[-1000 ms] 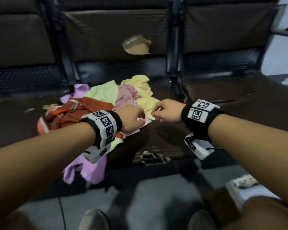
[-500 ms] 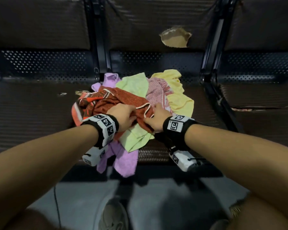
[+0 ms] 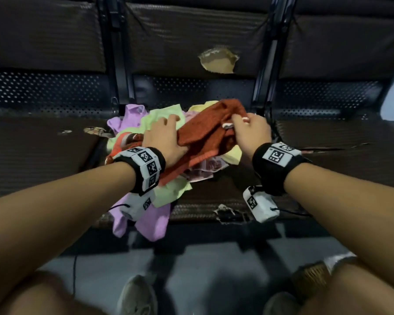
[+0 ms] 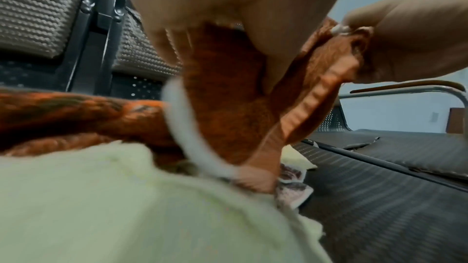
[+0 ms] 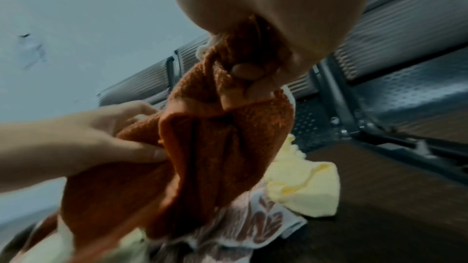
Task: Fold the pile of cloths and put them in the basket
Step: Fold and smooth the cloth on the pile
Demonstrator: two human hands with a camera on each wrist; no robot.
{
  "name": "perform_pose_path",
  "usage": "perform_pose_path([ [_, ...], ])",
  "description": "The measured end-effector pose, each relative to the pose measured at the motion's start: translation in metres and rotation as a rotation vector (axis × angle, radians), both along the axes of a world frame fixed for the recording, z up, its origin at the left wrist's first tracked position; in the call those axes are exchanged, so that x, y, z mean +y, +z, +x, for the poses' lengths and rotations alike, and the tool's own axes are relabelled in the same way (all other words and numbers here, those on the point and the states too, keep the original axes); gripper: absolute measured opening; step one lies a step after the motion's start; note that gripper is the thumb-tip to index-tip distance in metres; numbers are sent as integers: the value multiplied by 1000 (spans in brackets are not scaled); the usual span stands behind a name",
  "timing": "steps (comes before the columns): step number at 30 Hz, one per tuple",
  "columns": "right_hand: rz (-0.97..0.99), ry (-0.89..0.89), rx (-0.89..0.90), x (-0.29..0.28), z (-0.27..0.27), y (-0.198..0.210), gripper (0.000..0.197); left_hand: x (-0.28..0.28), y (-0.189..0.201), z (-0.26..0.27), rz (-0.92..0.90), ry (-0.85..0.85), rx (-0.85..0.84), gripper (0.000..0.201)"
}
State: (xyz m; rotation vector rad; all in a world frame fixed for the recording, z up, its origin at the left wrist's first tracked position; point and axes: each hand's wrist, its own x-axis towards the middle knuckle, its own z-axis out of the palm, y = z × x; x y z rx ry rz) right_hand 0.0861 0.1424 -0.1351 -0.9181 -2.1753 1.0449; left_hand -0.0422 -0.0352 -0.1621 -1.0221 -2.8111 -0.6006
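A rust-orange cloth (image 3: 205, 130) with a white edge is lifted over a pile of cloths (image 3: 155, 192) on a dark bench seat (image 3: 43, 160). My left hand (image 3: 166, 137) grips its left side, thumb and fingers pinching a fold (image 5: 152, 147). My right hand (image 3: 248, 128) pinches a bunched corner of the same cloth (image 5: 228, 127) near its white trim. Under it lie pale green (image 4: 126, 207), yellow (image 5: 303, 187), lilac (image 3: 150, 223) and pink patterned (image 5: 258, 225) cloths. No basket is in view.
The bench has dark padded backrests with a torn hole (image 3: 217, 63) and metal frame posts (image 3: 263, 76). The seat's front edge is torn (image 3: 228, 212). Below are a grey floor and my shoes (image 3: 137, 296). A metal armrest (image 4: 405, 91) shows to the right.
Both hands have raised the orange cloth off the pile and drawn it to the right and farther back. The right hand now holds it higher by the corner.
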Motion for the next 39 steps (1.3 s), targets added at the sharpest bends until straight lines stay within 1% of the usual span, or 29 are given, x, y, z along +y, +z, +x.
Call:
perform_pose_path([
  [1,-21,-65,34,13,10,4,36,5,2,4,45,49,60,69],
  [2,-43,-130,73,24,20,7,37,11,4,8,97,55,134,64],
  [3,-84,-170,111,34,30,10,37,19,6,13,150,19,199,54],
  [4,-156,-177,157,42,38,11,36,28,7,20,186,-45,215,43],
  [5,-252,-150,215,47,46,11,33,38,8,28,213,-122,159,37],
  [6,-344,-105,273,50,53,10,30,49,7,39,229,-211,44,39],
  [7,-395,-58,303,51,58,9,28,60,5,50,224,-298,-79,48],
  [8,-395,-18,294,52,62,8,28,71,3,61,190,-367,-151,61],
  [9,-378,13,281,52,65,7,29,81,0,70,140,-405,-159,65],
  [10,-365,33,284,53,68,8,31,91,-2,77,124,-417,-138,57],
  [12,-379,45,293,56,74,14,38,106,0,83,215,-410,-91,25],
  [13,-384,29,281,59,78,17,47,111,3,83,271,-386,-99,16],
  [15,-367,43,255,68,89,20,61,116,12,84,365,-332,-162,10],
  [16,-350,67,250,73,95,18,61,117,16,84,407,-327,-176,8],
  [17,-311,83,225,77,100,14,55,116,19,83,434,-329,-183,7],
  [20,-59,60,19,85,106,4,30,108,21,82,449,-373,-174,17],
  [21,-4,33,-27,86,105,2,30,105,20,80,435,-366,-163,15],
  [23,42,-20,-46,88,101,3,40,97,18,74,416,-305,-155,13],
  [25,14,-17,-12,85,96,5,45,86,19,67,385,-205,-117,17],
  [28,-120,65,76,70,80,7,48,68,22,56,292,-56,-71,25],
  [30,-179,152,125,54,64,8,45,57,23,49,291,40,-111,24],
  [31,-174,203,131,45,56,9,42,54,23,48,333,35,-168,32],
  [32,-151,260,128,36,49,10,37,51,23,49,399,-39,-248,52],
  [33,-125,322,127,27,42,10,33,49,23,52,474,-168,-343,73],
  [34,-94,378,121,19,37,9,32,48,23,58,508,-291,-405,86],
  [35,-59,413,106,13,33,8,35,48,22,62,479,-376,-412,88],
  [36,-23,426,84,8,31,8,42,47,21,64,417,-407,-377,78],
  [38,28,433,35,4,28,9,54,45,20,61,324,-361,-248,49],
  [39,24,450,17,5,27,10,53,42,21,57,328,-326,-205,40],
])
